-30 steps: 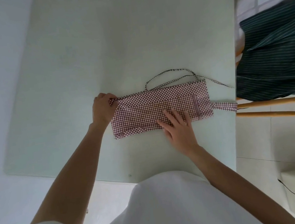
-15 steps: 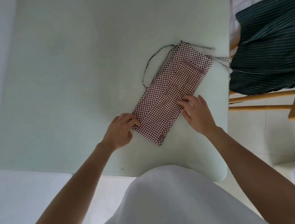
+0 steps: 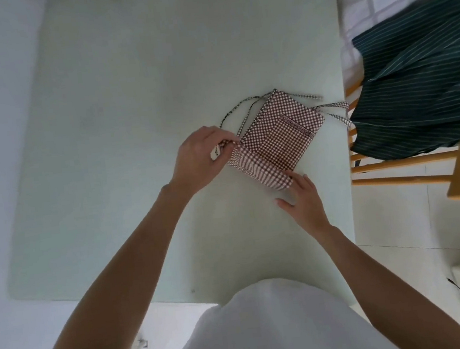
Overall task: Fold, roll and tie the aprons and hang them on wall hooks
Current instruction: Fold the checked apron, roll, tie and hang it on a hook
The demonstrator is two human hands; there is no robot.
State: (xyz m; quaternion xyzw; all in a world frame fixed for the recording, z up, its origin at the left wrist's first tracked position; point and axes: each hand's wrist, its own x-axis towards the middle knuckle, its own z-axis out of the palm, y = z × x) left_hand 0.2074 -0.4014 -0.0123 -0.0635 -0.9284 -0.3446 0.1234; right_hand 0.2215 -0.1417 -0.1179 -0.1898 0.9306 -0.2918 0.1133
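A folded apron of red-and-white checked cotton [image 3: 279,137] lies on the pale green rectangular table [image 3: 135,104], toward the table's right edge. It forms a narrow flat strip whose long axis runs on a diagonal, from the near left end by the hands up to the far right end that points toward the chair. Its near end is turned up into a short roll, and this roll lies across the strip, at right angles to the long axis. Thin checked ties [image 3: 240,110] trail from the far end, some looping to the left over the table and others reaching right toward the table's edge.

The left hand [image 3: 201,160] holds the left end of the roll, its fingers curled and its fingertips pinching the cloth together with a bit of tie. The right hand [image 3: 303,197] lies at the right end of the roll with its fingers nearly straight and its fingertips touching the cloth; its thumb points left over the bare table, so the grip here is loose and wide.

Just right of the table stands a wooden chair of yellow-tan rails [image 3: 405,163], and a dark green apron with thin white stripes [image 3: 425,86] is draped over it, well apart from the hands. The person wears a white garment [image 3: 269,330].
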